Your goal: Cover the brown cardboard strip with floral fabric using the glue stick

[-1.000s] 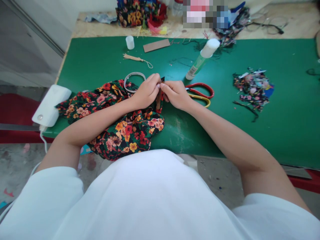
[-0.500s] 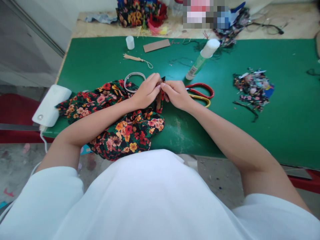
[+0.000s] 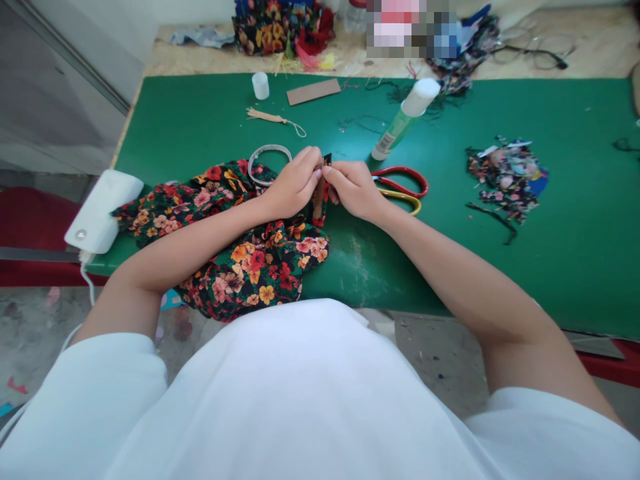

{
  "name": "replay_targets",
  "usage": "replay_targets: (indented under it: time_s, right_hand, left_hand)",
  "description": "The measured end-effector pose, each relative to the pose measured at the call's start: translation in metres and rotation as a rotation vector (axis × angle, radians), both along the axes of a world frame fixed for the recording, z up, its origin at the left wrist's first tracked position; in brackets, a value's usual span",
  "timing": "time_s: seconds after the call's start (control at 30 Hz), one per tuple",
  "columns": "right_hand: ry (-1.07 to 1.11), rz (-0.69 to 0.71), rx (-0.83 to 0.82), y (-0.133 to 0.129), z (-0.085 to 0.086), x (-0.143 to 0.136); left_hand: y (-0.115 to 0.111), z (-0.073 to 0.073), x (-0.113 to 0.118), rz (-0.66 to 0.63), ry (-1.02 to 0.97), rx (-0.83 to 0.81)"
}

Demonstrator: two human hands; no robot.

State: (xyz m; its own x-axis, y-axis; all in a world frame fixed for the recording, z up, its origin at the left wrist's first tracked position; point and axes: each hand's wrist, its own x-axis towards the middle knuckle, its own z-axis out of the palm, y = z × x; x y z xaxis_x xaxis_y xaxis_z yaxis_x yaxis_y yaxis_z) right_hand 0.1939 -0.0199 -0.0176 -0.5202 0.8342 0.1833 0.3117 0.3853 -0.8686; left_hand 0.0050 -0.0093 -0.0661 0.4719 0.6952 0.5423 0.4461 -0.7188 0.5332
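Between my two hands is a narrow cardboard strip partly covered in floral fabric (image 3: 319,208). My left hand (image 3: 296,183) pinches it from the left, fingers closed. From the other side my right hand (image 3: 354,188) grips its edge, thumb pressed close to the left thumb. A large dark floral cloth (image 3: 250,267) lies bunched under my left forearm and hangs over the table's front edge. Just right of my right hand lie scissors (image 3: 411,181) with one red and one yellow handle; their blades are mostly hidden behind that hand.
A glue stick (image 3: 397,127) stands behind the scissors, its cap (image 3: 261,86) further left. Near it lie a bare cardboard strip (image 3: 313,92), a beige tassel (image 3: 270,117) and a pale ring (image 3: 251,167). Fabric scraps (image 3: 507,177) lie right; a white corded box (image 3: 103,210) sits left.
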Motion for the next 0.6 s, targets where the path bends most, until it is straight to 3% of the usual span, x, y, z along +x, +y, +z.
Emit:
replay_targets:
  time_s: [0.6]
  right_hand:
    - [-0.002,0.000,-0.019,-0.0002,0.0007,-0.0004]
  left_hand:
    - [-0.0023,-0.0001,-0.0001,-0.003,0.031,0.052]
